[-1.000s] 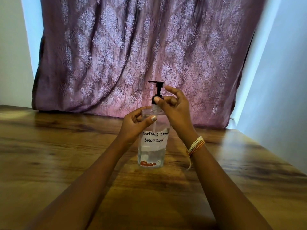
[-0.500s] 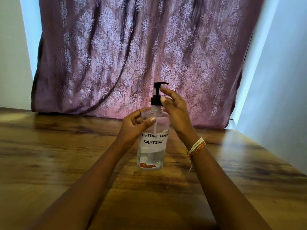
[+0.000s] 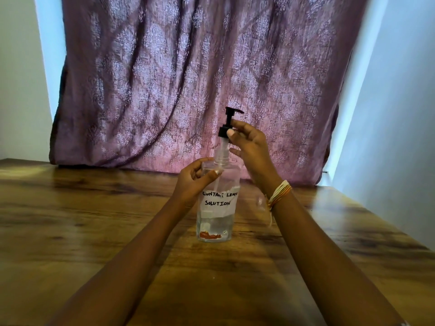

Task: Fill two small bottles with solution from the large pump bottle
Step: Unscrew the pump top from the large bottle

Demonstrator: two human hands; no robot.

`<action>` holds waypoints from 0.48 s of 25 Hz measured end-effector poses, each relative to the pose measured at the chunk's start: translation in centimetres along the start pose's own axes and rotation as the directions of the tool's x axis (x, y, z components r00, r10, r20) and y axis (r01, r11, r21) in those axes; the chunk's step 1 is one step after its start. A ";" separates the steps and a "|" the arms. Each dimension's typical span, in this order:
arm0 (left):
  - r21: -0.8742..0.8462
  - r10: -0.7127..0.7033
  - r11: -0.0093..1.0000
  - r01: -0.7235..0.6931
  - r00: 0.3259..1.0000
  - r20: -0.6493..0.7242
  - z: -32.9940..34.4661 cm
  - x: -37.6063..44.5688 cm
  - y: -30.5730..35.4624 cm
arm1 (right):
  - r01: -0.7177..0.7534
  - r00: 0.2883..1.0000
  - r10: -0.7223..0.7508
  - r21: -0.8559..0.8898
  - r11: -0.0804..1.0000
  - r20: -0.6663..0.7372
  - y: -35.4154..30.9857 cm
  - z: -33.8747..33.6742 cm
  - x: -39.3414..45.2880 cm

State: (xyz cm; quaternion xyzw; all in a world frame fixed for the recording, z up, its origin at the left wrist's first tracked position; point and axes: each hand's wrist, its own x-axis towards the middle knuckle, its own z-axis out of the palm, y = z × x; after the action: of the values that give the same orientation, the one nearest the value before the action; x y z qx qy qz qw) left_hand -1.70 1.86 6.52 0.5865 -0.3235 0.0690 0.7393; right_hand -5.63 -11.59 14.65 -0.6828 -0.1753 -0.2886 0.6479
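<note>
Nearest, brown wooden tabletop (image 3: pixel 94 231), clear plastic pump bottle (image 3: pixel 217 222) upright at centre, left hand (image 3: pixel 195 180) clasped round its shoulder, right hand (image 3: pixel 249 147) pinching lifted black pump head (image 3: pixel 227 124), mauve patterned curtain (image 3: pixel 188 78) behind.

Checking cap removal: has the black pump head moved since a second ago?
Yes. The pump head, pinched by the right hand, has risen clear of the bottle neck; the left hand steadies the bottle on the table.

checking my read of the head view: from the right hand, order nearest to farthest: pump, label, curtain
1. pump: pinched in the right hand, lifted off the bottle neck.
2. label: below the hand, on the bottle's front.
3. curtain: behind, at the table's far edge.
</note>
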 end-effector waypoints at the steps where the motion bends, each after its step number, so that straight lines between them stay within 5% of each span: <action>1: 0.019 -0.017 1.000 0.017 1.000 0.001 0.1 0.1 0.4 | -0.014 1.000 0.014 -0.002 1.000 -0.008 -0.8 -0.2 0.7; 7: 0.276 -0.099 0.958 0.074 0.992 0.079 -0.1 0.8 2.7 | -0.068 0.997 0.070 0.073 0.995 -0.020 -5.8 -1.3 4.6; 12: 0.320 -0.209 0.932 0.172 0.974 0.087 0.4 0.7 4.3 | -0.027 0.994 0.038 0.100 0.995 -0.102 -9.9 -1.9 6.1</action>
State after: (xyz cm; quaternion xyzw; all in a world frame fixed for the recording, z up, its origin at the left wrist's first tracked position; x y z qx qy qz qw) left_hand -3.40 2.63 10.43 0.7271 -0.2940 0.0115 0.6203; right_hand -7.29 -13.34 26.18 -0.6368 -0.1443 -0.3041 0.6937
